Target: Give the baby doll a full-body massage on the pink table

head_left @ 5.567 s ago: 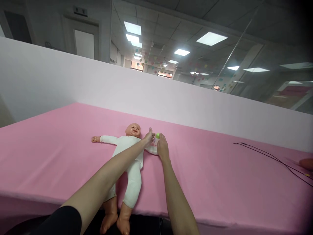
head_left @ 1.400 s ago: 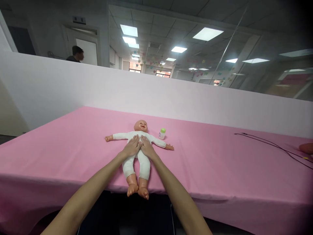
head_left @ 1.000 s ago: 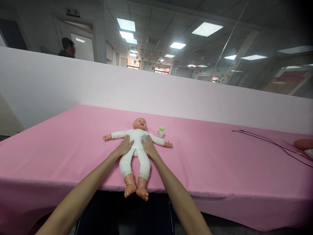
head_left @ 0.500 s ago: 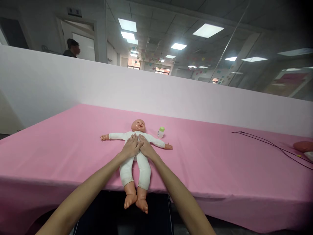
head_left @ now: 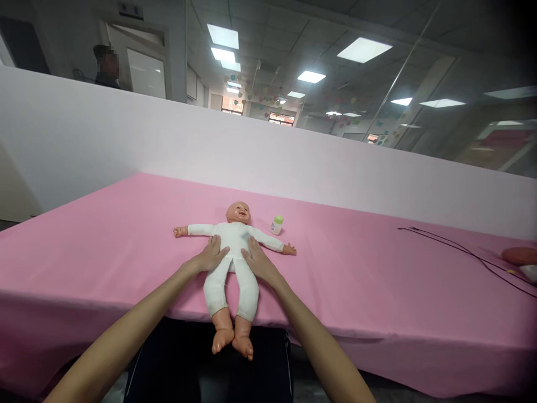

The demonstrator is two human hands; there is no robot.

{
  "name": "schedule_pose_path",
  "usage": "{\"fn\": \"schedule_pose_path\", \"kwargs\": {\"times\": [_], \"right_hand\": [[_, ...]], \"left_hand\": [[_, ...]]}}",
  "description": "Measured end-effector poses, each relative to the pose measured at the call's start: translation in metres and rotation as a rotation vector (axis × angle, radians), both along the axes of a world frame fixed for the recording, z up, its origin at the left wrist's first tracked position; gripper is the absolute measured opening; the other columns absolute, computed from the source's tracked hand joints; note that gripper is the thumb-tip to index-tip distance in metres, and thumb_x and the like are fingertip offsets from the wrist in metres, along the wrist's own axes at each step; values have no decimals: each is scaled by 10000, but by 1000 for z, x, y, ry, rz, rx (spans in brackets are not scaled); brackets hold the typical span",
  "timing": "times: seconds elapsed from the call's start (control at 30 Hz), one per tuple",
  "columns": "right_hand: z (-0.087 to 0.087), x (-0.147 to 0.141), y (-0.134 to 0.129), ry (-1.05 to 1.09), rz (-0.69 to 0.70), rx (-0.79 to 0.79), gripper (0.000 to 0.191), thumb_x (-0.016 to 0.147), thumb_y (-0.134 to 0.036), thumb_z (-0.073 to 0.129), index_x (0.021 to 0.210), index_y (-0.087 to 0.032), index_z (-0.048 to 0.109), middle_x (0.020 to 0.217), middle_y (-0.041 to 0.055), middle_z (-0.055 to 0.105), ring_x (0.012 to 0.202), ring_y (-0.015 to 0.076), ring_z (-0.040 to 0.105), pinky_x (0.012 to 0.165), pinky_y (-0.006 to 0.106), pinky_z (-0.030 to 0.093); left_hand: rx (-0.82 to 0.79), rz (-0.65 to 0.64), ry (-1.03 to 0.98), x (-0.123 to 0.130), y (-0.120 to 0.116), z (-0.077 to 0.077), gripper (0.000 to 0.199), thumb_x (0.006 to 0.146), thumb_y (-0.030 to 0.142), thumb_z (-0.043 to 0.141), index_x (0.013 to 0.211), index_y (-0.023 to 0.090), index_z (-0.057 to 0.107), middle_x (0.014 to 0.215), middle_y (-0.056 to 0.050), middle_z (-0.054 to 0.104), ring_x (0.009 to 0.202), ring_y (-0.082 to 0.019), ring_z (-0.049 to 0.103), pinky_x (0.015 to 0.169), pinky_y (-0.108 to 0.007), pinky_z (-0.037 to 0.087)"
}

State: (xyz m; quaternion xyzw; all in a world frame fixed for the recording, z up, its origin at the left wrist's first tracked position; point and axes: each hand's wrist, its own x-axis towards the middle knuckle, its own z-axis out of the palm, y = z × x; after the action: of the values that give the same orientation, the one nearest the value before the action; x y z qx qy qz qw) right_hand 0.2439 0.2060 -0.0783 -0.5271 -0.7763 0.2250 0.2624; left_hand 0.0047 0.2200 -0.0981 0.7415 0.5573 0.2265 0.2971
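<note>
A baby doll [head_left: 232, 238] with a white cloth body lies on its back, arms stretched out to both sides and feet over the table's near edge. My left hand [head_left: 212, 256] rests flat on the left side of its torso, fingers stretched out. On the right side of the torso lies my right hand [head_left: 258, 259], also flat, its thumb pointing inward. The doll's belly and chest show between my two hands, with a small grey mark near my right fingertips. Close to the doll's head stands a small white bottle with a green cap [head_left: 277, 225].
A pink cloth covers the table [head_left: 356, 274]. Thin black cables [head_left: 457, 242] run toward a partly visible doll-like object [head_left: 519, 257] at the right edge. Behind the table rises a low white wall [head_left: 319, 168] with glass above it. A person [head_left: 108, 67] is beyond it at the left.
My hands have moved apart, from together on the middle of the doll's chest to the two sides of its torso. The person behind the glass has shifted left.
</note>
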Motion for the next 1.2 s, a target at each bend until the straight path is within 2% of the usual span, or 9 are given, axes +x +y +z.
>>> {"fn": "schedule_pose_path", "kwargs": {"times": [0.13, 0.27, 0.5, 0.67, 0.8, 0.93, 1.03, 1.13, 1.2], "right_hand": [[4, -9, -7, -15, 120, 15, 737, 1075, -548, 304, 1669, -114, 277, 1737, 134, 214, 1630, 249, 162, 1337, 477, 122], [7, -20, 17, 8, 206, 104, 647, 1061, -369, 282, 1663, -132, 301, 1733, 107, 244, 1621, 203, 200, 1337, 452, 167], [1, -20, 67, -2, -71, 51, 714, 1044, -459, 332, 1635, -57, 332, 1724, 159, 267, 1618, 256, 209, 1328, 438, 139], [-12, -3, 62, -26, -198, 59, 726, 1056, -542, 303, 1612, -78, 363, 1700, 181, 322, 1607, 274, 239, 1318, 462, 116], [-8, 25, 43, -60, -207, 140, 609, 1046, -516, 350, 1469, -125, 549, 1574, 184, 514, 1503, 302, 418, 1275, 469, 234], [5, 67, 29, -8, -288, 220, 568, 1046, -514, 320, 1363, -163, 635, 1380, 163, 666, 1279, 322, 595, 1132, 468, 417], [11, 100, 25, -111, -565, 239, 624, 1034, -487, 346, 1455, -82, 564, 1471, 231, 578, 1376, 361, 508, 1146, 476, 382], [12, 122, 24, -258, -797, 41, 674, 1023, -542, 383, 1362, -15, 633, 1444, 313, 554, 1382, 438, 470, 1109, 544, 382], [9, 129, 25, -239, -819, -70, 668, 1002, -612, 424, 1206, -54, 731, 1363, 306, 612, 1326, 445, 520, 1058, 551, 418]], "left_hand": [[123, -125, 29, 24, -17, 11, 946, 1000, 752, 234, 1686, 103, 171, 1747, -139, 26, 1616, -288, -47, 1318, -479, 108], [178, -91, 37, 57, -3, 21, 850, 1028, 678, 146, 1674, 132, 236, 1749, -143, 121, 1629, -286, 45, 1308, -508, 101], [197, 112, 80, 59, 46, 21, 873, 1019, 661, 259, 1652, 61, 245, 1745, -185, 141, 1628, -351, 83, 1297, -528, 124], [121, 118, 11, 33, 40, 14, 937, 1017, 669, 285, 1650, -12, 176, 1741, -226, 72, 1626, -350, 33, 1313, -474, 107], [114, 110, -107, 0, -1, 19, 847, 1007, 685, 329, 1603, 84, 361, 1698, -204, 300, 1584, -347, 279, 1280, -479, 265], [197, 147, -277, -19, -76, 18, 683, 956, 702, 473, 1405, 211, 628, 1404, -127, 679, 1276, -351, 643, 1071, -468, 530], [309, 356, -474, -12, -142, 0, 643, 958, 664, 525, 1385, 200, 647, 1182, -113, 750, 1013, -284, 723, 897, -401, 611], [392, 375, -530, 7, -199, -24, 443, 1040, 524, 510, 1269, 208, 721, 978, -68, 750, 803, -211, 721, 717, -312, 618], [543, 281, -483, 21, -222, -40, 357, 1011, 487, 605, 1210, 232, 757, 991, -68, 745, 781, -190, 728, 688, -267, 620]]}}
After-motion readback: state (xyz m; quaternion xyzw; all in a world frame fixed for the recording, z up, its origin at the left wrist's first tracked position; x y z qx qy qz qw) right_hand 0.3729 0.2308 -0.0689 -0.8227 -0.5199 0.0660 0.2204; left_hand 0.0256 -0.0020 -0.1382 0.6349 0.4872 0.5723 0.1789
